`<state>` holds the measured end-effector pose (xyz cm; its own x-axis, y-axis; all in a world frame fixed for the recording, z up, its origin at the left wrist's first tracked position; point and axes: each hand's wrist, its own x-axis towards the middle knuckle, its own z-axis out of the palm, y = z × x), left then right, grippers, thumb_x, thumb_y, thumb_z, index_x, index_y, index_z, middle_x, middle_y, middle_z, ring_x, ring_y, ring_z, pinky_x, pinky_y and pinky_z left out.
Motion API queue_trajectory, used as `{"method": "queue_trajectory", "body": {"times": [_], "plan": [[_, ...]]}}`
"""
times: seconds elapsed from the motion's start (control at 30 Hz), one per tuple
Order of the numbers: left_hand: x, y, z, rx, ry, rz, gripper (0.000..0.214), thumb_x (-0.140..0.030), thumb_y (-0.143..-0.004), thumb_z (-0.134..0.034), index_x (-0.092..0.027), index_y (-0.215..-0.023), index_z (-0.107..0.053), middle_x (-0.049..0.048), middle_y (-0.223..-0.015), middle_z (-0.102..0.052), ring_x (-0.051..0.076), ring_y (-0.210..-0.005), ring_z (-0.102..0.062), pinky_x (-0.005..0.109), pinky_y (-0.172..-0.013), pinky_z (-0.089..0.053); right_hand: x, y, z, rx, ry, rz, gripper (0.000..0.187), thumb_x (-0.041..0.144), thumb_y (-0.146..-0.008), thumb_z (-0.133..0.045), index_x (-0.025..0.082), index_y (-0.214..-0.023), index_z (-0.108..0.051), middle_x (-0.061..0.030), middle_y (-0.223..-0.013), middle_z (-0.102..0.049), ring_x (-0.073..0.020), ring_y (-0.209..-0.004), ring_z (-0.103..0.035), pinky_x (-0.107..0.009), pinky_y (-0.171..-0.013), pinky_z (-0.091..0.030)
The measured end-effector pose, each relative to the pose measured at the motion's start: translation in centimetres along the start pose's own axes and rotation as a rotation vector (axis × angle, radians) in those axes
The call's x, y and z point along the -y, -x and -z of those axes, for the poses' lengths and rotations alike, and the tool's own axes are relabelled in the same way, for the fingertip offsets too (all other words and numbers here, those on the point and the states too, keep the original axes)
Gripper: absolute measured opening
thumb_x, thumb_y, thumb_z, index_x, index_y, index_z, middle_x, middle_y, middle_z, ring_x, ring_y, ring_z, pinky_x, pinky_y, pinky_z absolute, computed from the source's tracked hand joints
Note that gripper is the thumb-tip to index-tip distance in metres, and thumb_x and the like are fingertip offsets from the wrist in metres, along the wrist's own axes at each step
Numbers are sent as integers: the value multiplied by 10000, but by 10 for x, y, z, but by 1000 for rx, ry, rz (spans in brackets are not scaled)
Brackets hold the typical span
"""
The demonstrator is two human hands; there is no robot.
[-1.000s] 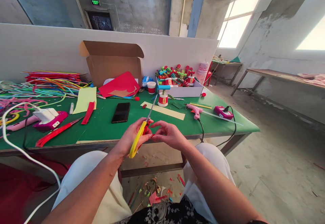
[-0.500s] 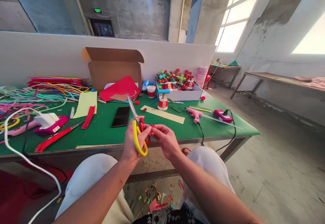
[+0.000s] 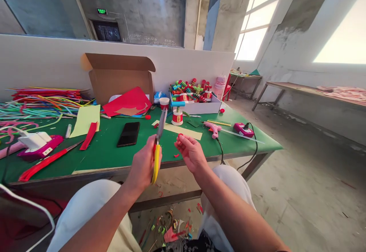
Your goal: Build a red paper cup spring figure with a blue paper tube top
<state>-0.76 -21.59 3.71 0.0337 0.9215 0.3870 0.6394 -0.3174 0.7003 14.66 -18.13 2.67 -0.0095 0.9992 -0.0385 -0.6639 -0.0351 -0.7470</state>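
Observation:
My left hand (image 3: 143, 163) is closed around a pair of scissors with yellow handles (image 3: 156, 164), the blades pointing up and away over the table's front edge. A small round red piece (image 3: 180, 135) is pinched between the fingertips of my right hand (image 3: 190, 151). Between the hands a red scrap (image 3: 176, 155) lies on the green tabletop. Beyond them stands a small white and red cup figure (image 3: 177, 117) with a blue bar on top and spring-like coils at its sides. A pale yellow paper strip (image 3: 187, 131) lies in front of it.
A black phone (image 3: 128, 134) lies left of centre. To the right are a pink glue gun (image 3: 214, 129) and a purple power socket (image 3: 243, 129) with a cable. A white box (image 3: 197, 108) of similar figures stands behind. Pipe cleaners (image 3: 42, 101) are heaped at the left.
My hands have moved apart, with the scissors turned more upright in the left. The red piece has stayed in my right fingers, and a red scrap now shows on the table.

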Motion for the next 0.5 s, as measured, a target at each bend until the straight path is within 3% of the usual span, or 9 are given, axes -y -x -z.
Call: {"method": "queue_trajectory", "body": {"times": [0.07,0.17,0.37,0.5], "plan": [[7,5,1,23,-225,-129,321,-278,-882,-438,-206,-1193,-472,28,-803,-627,192,-708,-624,289,-636,-485,6,-3,4,-7,-50,-1,252,291,-556,-876,181,-711,-710,7,-709,-671,-100,-636,-595,-271,-755,-536],[15,10,-4,70,-390,-240,382,-219,-892,-393,-169,-1270,-429,123,-1022,-661,256,-940,-645,340,-756,-505,8,-6,6,-17,-114,-8,250,267,-568,-878,192,-730,-703,17,-698,-677,-97,-633,-603,-267,-755,-545],[8,14,-13,294,-511,-193,415,-171,-908,-372,-155,-1322,-357,146,-1147,-645,268,-965,-666,340,-728,-514,3,-5,1,0,-168,-52,228,232,-578,-859,187,-733,-698,29,-677,-697,-85,-597,-609,-196,-633,-530],[-2,13,-14,344,-561,-149,383,-157,-925,-368,-153,-1307,-357,140,-1123,-645,277,-975,-674,337,-716,-512,2,-2,-1,9,-183,-35,215,208,-583,-850,178,-736,-702,31,-679,-710,-76,-599,-615,-169,-595,-511]]}}
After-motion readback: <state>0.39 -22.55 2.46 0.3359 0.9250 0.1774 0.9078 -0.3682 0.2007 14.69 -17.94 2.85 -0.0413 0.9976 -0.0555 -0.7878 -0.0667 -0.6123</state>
